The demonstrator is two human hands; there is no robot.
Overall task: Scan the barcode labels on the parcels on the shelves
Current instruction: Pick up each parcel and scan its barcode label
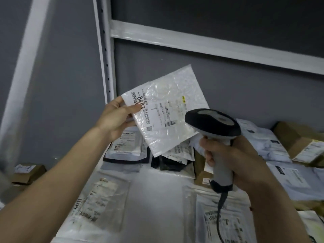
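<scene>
Parcel [168,109], a white bubble mailer, is up in the air in front of the grey back wall [228,95], tilted, its label [161,111] facing me. My left hand [115,120] pinches its lower left corner, thumb on the front over the big printed digits, the other fingers behind. One small barcode [169,123] shows on the label, just left of the scanner head.

My right hand [233,162] is wrapped round the grey handle of the one scanner [213,122], fingers curled tight about it. Its black head sits just beside the parcel's right edge, overlapping it from my view; whether they touch I cannot tell. One dark cable [220,213] hangs from the handle's base.

Below, the shelf [154,190] holds more parcels. Nearest me I count two clear-fronted bags [100,200], one left and one right. Behind them lie two dark-edged bags [128,148] under the raised parcel. To the right are several white mailers [270,141], overlapping too much to count, and two brown boxes [298,139] near the wall. One more small box [29,173] sits far left, beyond the white upright [107,67]. One white crossbar [210,44] runs above.
</scene>
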